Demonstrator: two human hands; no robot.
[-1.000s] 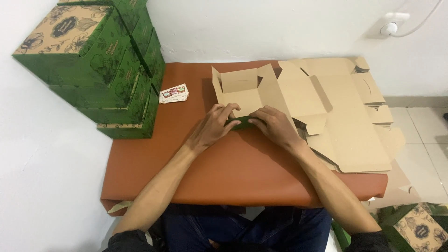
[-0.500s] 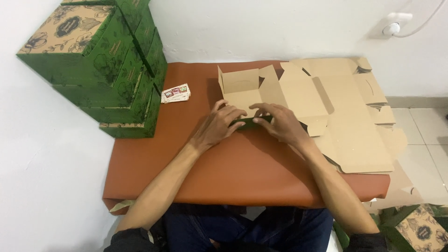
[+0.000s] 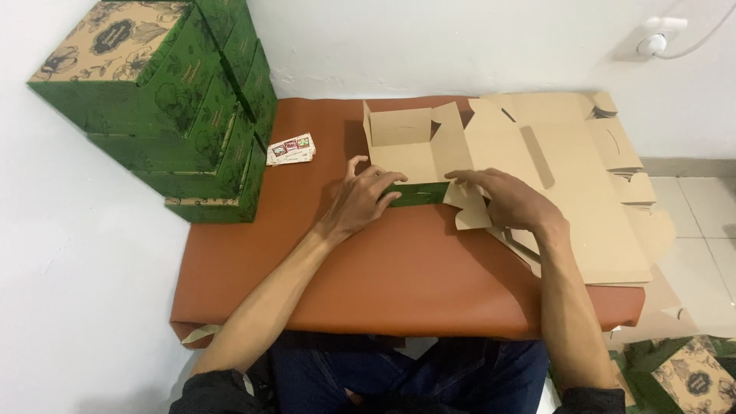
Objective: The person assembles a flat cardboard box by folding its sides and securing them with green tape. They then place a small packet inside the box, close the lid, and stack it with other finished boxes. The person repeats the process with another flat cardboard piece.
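Rust-brown leather-look worktop (image 3: 399,284) against white wall, tiled floor at right. Stack of finished green floral cardboard boxes (image 3: 180,115) at left corner, small printed card pack (image 3: 291,150) beside it. Half-folded green-and-kraft cardboard box (image 3: 410,157) mid-worktop; left hand (image 3: 366,201) fingers curled on its green front wall, right hand (image 3: 510,199) fingers flat, together, pressing a flap. Pile of flat kraft blanks (image 3: 567,176) lies right.

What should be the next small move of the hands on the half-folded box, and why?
Probably raise the near green wall upright. The left hand and right hand both press on it, and it lies low while the far flap of the box already stands.
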